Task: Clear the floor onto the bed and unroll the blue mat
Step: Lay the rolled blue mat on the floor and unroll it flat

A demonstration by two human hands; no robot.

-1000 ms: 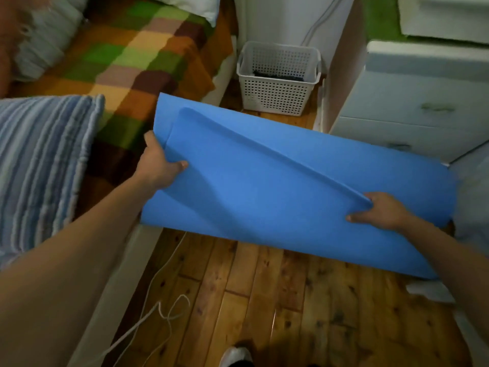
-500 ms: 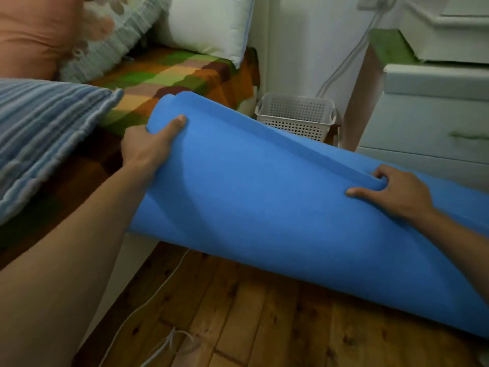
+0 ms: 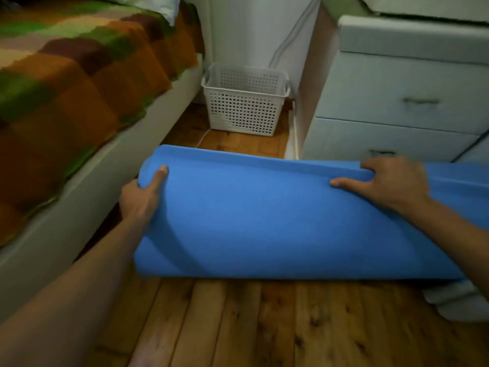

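The blue mat (image 3: 277, 221) lies as a loose roll across the wooden floor (image 3: 264, 321), between the bed and the drawers. My left hand (image 3: 141, 194) grips its left end, thumb on top. My right hand (image 3: 389, 181) presses on the roll's top near the right end, fingers hooked over the free edge of the mat. The mat's far right end runs out of view. The bed (image 3: 66, 83) with its checked orange and green blanket stands on the left.
A white perforated basket (image 3: 244, 102) stands on the floor against the wall behind the mat. Pale blue drawers (image 3: 397, 102) rise on the right. A white cable (image 3: 203, 136) trails on the floor. Something white (image 3: 457, 300) lies at the lower right.
The roll has come down from bed height to the floor with both hands on it. My view has tilted down, and the pillows have left the frame.
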